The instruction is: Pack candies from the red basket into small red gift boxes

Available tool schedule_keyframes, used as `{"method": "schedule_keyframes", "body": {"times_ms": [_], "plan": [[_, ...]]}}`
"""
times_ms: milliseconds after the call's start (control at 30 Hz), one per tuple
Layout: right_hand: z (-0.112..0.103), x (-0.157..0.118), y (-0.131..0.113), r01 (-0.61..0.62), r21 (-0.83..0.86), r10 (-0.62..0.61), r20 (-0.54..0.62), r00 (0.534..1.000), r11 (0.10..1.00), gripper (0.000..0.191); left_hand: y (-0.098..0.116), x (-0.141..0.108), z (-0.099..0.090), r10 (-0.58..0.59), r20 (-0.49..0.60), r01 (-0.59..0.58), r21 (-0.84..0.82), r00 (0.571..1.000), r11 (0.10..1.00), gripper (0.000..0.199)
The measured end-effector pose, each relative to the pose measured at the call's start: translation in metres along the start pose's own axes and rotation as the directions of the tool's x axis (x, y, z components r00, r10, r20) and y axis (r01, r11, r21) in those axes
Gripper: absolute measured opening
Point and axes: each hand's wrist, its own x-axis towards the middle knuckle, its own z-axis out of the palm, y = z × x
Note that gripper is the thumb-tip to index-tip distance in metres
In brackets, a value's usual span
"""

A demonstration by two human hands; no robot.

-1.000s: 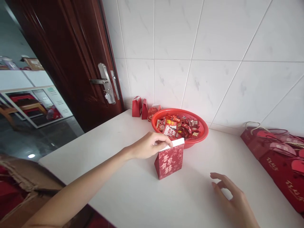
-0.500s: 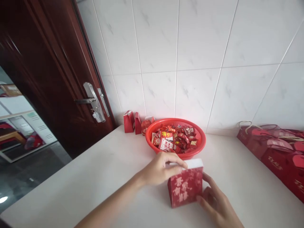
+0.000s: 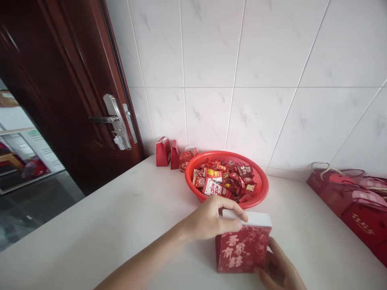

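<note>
A small red paper gift box (image 3: 243,247) with pale pink lettering on its front stands upright on the white countertop, its white flap (image 3: 256,218) showing along the top. My left hand (image 3: 216,219) pinches the top edge of the box between thumb and fingers. My right hand (image 3: 279,266) grips its lower right side, thumb at the front and fingers behind. Just beyond the box is a red plastic basket (image 3: 262,183) of wrapped candies (image 3: 225,179). The box's inside and back are hidden.
Several small red boxes (image 3: 163,153) stand against the tiled wall (image 3: 211,112), left of the basket. Dark red gift bags (image 3: 347,205) with cord handles lie along the right. A brown door (image 3: 69,92) with a metal handle (image 3: 116,121) is at the left beside the countertop (image 3: 127,225).
The view has shifted slightly. Both hands and the box sit a little lower and further right in the picture, and both hands keep their hold on it.
</note>
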Motion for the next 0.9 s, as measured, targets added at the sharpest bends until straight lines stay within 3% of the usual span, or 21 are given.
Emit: {"method": "schedule_keyframes", "body": {"times_ms": [233, 433, 600, 733, 900], "plan": [[0.001, -0.006, -0.021, 0.031, -0.055, -0.026, 0.090, 0.996, 0.998, 0.066, 0.010, -0.006, -0.010, -0.064, 0.128, 0.060, 0.029, 0.990, 0.998, 0.043], [0.007, -0.004, -0.024, 0.069, -0.002, -0.068, 0.163, 0.984, 0.998, 0.056, 0.009, -0.006, -0.013, -0.097, 0.190, 0.093, 0.028, 0.977, 0.995, 0.048], [0.024, 0.001, -0.029, 0.107, 0.039, -0.113, 0.231, 0.966, 0.993, 0.054, 0.009, -0.009, -0.025, 0.040, 0.200, -0.072, 0.158, 0.979, 0.985, 0.029], [0.032, 0.001, -0.035, 0.057, 0.035, -0.064, 0.255, 0.965, 0.998, 0.063, 0.017, -0.011, -0.039, 0.102, 0.227, -0.142, 0.166, 0.969, 0.976, 0.018], [0.032, 0.002, -0.035, 0.047, 0.027, -0.053, 0.261, 0.964, 0.999, 0.067, 0.020, 0.021, -0.058, 0.180, 0.140, -0.214, 0.285, 0.974, 0.934, 0.022]]}}
